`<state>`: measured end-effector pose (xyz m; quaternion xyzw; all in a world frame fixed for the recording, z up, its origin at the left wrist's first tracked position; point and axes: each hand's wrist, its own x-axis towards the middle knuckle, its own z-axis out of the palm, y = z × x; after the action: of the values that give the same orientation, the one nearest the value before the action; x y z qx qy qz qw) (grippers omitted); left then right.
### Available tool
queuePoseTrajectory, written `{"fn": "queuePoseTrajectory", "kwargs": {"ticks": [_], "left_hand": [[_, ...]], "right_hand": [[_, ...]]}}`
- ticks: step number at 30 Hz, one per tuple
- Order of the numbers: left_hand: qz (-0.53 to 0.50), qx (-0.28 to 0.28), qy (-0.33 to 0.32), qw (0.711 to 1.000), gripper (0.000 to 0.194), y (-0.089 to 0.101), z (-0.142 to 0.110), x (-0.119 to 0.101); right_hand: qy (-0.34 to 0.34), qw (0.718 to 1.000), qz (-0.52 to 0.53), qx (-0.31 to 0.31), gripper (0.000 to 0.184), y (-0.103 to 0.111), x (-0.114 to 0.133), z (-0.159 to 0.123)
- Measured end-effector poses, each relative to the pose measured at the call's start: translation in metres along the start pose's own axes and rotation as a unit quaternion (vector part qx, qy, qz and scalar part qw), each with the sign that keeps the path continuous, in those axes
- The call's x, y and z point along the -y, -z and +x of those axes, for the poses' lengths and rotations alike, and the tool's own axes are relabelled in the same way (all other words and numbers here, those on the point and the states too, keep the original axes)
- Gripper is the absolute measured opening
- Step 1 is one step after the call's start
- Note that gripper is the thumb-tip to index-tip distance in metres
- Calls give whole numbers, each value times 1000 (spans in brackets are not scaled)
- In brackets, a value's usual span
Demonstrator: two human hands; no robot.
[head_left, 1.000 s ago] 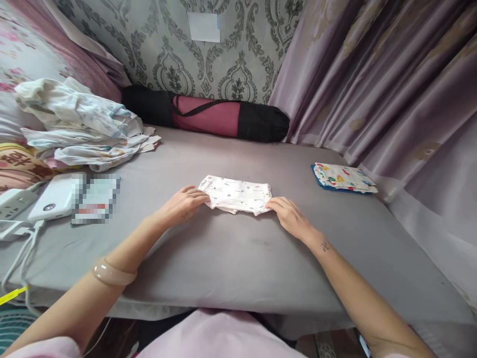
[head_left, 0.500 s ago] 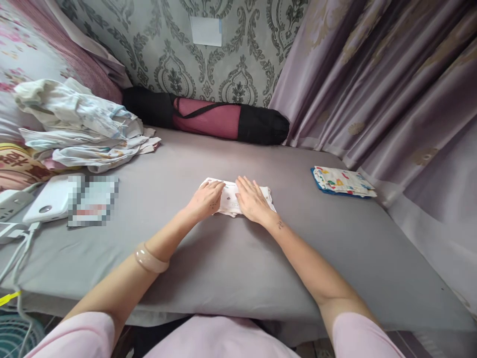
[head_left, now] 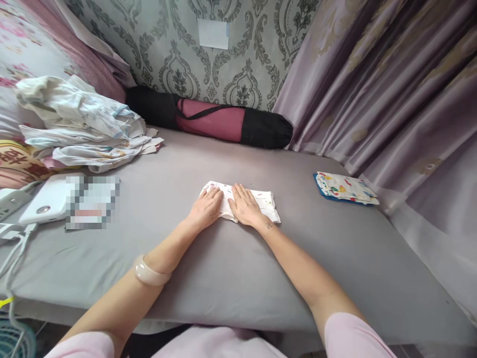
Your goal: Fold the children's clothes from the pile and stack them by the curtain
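Observation:
A small folded white garment [head_left: 267, 205] with a sparse print lies on the grey bed sheet [head_left: 238, 268]. My left hand [head_left: 207, 207] rests flat on its left end, fingers stretched out. Close beside it, my right hand [head_left: 244, 204] presses flat on the middle of the cloth, fingers extended and thumb toward the left hand. Both hands are open and grip nothing. Parts of the garment are hidden under the palms.
A heap of pale clothes [head_left: 85, 124] lies at the left, near a white power bank [head_left: 44, 204] with cables. Folded printed clothes [head_left: 346, 188] lie at the right by the curtain [head_left: 357, 89]. A black and pink long bag [head_left: 212, 122] lines the wall.
My right hand has slid left across the garment, uncovering more of its right end. My left hand stays at the left end. The view has shifted slightly.

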<state>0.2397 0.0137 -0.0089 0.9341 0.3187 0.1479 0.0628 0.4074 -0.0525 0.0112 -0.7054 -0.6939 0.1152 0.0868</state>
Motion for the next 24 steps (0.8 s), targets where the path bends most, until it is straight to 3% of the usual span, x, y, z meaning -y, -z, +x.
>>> {"fn": "queuePoseTrajectory", "kwargs": {"ticks": [3,8,16,21,24], "left_hand": [[-4,12,6,1000,41,-1,-1,0],[4,25,12,1000,42,-2,-1,1],[10,-7,12,1000,38,0,-4,1],[4,-19,12,1000,38,3,-8,1],[0,-17,16,1000,36,8,-8,0]], "right_hand": [[-3,999,28,18,66,12,-6,-3],[-54,996,-24,-70,67,17,-22,-15],[-70,996,-33,-40,68,-7,-32,-20],[-52,998,20,1,71,10,-37,-24],[-47,999,20,-16,72,21,-45,-33]]}}
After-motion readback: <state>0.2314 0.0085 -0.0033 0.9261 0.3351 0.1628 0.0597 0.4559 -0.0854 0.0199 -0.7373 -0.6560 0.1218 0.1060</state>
